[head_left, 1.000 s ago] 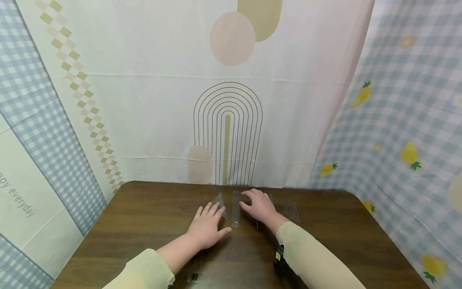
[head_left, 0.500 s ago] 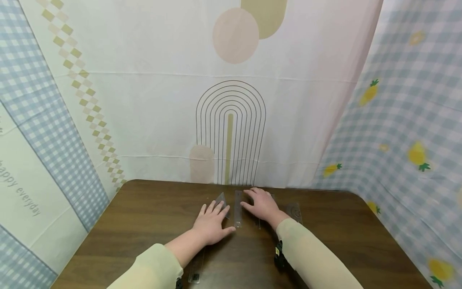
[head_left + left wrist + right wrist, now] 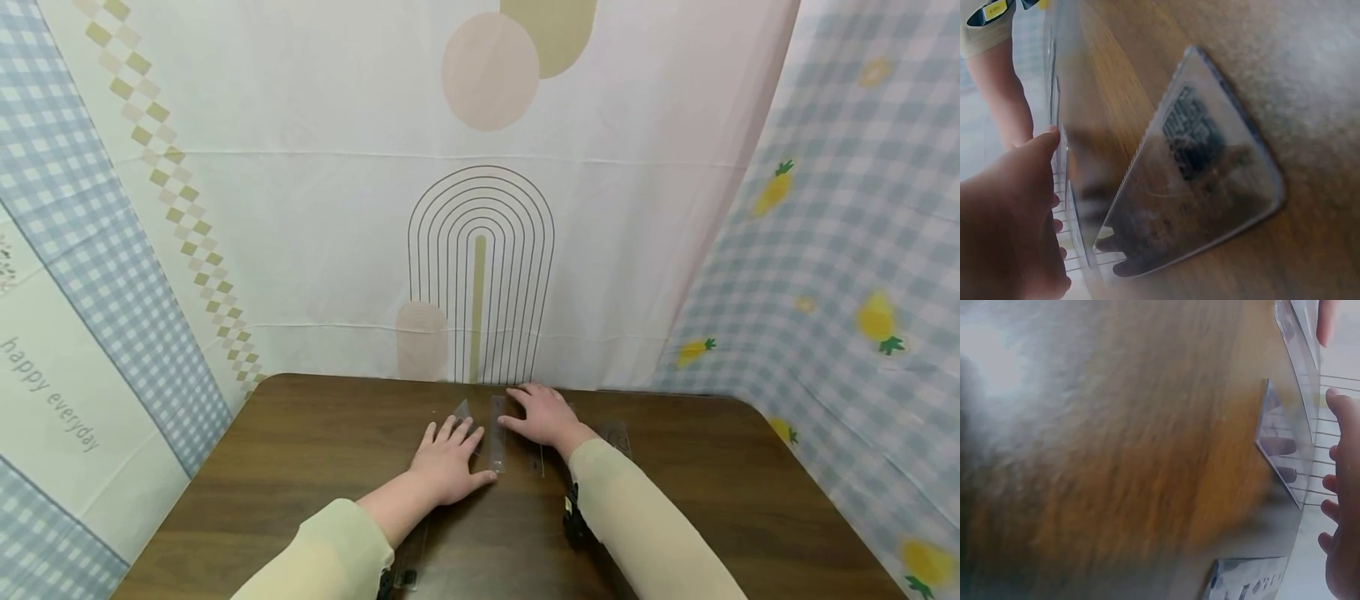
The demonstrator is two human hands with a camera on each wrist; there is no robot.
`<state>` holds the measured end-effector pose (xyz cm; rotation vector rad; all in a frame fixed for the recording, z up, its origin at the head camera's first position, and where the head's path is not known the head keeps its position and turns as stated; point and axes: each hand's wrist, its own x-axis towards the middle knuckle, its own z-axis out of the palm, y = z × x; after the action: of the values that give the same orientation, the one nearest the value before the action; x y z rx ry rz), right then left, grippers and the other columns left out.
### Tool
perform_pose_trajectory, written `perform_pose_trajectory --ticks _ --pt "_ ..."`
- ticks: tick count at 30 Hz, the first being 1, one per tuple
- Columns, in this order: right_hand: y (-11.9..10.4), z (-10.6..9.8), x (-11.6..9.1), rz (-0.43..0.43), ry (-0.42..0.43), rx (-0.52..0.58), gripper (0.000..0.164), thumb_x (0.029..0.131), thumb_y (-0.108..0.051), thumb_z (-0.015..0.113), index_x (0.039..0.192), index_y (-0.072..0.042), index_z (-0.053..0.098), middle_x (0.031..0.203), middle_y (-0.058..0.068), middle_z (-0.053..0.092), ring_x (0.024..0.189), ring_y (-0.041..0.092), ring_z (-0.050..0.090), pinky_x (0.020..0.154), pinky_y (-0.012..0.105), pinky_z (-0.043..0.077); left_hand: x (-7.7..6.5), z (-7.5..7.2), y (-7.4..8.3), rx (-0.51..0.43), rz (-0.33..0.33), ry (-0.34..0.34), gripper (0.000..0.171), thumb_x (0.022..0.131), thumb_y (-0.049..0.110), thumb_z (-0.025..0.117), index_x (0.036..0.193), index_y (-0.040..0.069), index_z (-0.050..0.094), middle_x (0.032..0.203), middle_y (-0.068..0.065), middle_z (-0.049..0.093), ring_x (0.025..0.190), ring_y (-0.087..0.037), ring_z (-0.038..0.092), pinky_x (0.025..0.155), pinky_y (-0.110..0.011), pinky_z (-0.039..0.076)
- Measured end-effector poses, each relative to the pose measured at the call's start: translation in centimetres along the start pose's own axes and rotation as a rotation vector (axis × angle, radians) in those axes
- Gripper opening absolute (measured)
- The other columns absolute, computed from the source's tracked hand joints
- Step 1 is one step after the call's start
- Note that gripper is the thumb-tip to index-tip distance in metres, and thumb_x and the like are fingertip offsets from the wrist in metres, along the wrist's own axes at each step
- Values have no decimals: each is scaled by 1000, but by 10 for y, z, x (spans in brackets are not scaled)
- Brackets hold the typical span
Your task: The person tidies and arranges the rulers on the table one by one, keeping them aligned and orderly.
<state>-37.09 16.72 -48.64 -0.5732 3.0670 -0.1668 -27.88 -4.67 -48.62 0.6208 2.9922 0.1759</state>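
Note:
My left hand [image 3: 447, 471] is spread with straight fingers, its fingertips over a clear set square [image 3: 462, 410]. My right hand [image 3: 545, 415] reaches farther, fingers loosely extended, over another clear plastic piece [image 3: 536, 462] that it mostly hides. Between the hands lies a clear straight ruler [image 3: 497, 433], right thumb tip close to its edge. In the right wrist view, a clear triangle [image 3: 1275, 440] lies below the right fingers. Under my left forearm a clear strip [image 3: 409, 567] with a dark printed square shows; the left wrist view shows a clear piece [image 3: 1210, 187] with a toothed edge and dark label.
A clear template [image 3: 617, 437] with curved markings lies right of my right forearm. The brown wooden table [image 3: 712, 500] ends at a patterned white cloth [image 3: 337, 267] behind. A checked cloth [image 3: 825, 333] hangs on the right.
The camera view has shifted slightly, and the scene sits a little farther right. Both hands keep nearly the same place and shape; the right hand has edged a little toward the far side.

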Motion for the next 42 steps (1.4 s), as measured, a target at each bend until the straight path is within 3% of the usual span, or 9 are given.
perform_pose_trajectory --ticks 19,42 --pt "0 6 10 45 -54 32 73 93 -67 50 150 -22 46 153 11 40 142 34 34 115 56 24 8 0 7 111 -9 -38 81 93 73 40 156 24 35 163 -3 25 150 -29 18 118 -55 14" --pt "-1 7 15 28 -31 11 64 93 -63 55 145 -26 52 149 13 43 139 37 37 114 59 23 20 8 6 141 -17 -72 79 94 74 37 157 27 32 163 -1 23 151 -28 14 119 -54 10"
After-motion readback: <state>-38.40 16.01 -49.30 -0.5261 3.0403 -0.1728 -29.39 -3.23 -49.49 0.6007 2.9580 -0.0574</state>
